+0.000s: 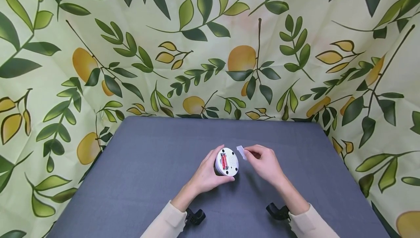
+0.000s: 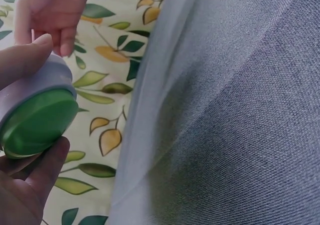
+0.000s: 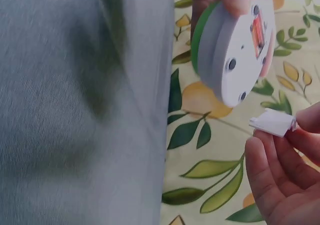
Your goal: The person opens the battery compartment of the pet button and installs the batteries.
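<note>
My left hand (image 1: 206, 175) grips a round white device (image 1: 232, 162) by its sides, fingers on one side and thumb on the other. Its underside faces me, with small dark feet and an uncovered battery bay holding red batteries (image 1: 224, 161). In the left wrist view the device's smooth green top (image 2: 42, 122) shows, turned away from me. Just to the right, my right hand (image 1: 265, 162) pinches a small white battery cover (image 3: 272, 121) between thumb and fingers. A short gap separates the cover from the device.
Both hands are held over a table with a dark grey-blue cloth (image 1: 147, 165). A leaf-and-fruit patterned curtain (image 1: 210, 59) stands behind the table and along both sides. Black wrist-camera mounts (image 1: 195, 217) stick out from the sleeves.
</note>
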A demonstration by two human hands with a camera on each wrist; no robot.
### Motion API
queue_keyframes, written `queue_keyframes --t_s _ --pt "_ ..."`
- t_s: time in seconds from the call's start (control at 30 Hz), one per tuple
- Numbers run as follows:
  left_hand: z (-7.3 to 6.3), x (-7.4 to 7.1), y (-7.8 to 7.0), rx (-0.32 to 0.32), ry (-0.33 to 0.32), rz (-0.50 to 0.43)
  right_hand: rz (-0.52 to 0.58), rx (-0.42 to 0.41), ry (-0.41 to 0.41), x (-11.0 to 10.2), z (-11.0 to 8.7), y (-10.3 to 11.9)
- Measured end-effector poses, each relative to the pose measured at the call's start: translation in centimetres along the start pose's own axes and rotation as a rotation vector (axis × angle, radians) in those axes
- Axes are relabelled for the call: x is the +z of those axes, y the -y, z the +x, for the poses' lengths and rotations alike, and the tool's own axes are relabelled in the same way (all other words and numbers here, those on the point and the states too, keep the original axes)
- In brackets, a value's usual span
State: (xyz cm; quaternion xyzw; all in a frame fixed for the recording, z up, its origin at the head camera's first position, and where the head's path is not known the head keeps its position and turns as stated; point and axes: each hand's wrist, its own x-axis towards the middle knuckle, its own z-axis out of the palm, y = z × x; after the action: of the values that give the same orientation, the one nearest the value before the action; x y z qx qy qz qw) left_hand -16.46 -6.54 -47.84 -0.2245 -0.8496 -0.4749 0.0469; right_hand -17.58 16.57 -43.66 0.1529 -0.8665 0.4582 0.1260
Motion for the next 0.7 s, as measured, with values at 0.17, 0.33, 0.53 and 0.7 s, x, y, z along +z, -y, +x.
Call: queue_keyframes --t_s 0.17,0.33,0.53,0.7 --pt "0.1 0.0 0.0 0.002 0.003 0.004 0.035 0.021 0.004 0.5 -0.3 0.9" --pt "0.1 0.0 0.2 0.01 -0.004 0.012 0.094 0.061 0.024 1.0 -0.6 1.7" --pt "0.0 0.1 0.0 0.006 -0.009 0.016 0.154 0.115 0.045 1.8 -0.9 2.5" --pt "0.0 0.2 0.1 -0.007 -0.014 0.024 0.142 0.145 0.046 2.4 -1.0 2.9"
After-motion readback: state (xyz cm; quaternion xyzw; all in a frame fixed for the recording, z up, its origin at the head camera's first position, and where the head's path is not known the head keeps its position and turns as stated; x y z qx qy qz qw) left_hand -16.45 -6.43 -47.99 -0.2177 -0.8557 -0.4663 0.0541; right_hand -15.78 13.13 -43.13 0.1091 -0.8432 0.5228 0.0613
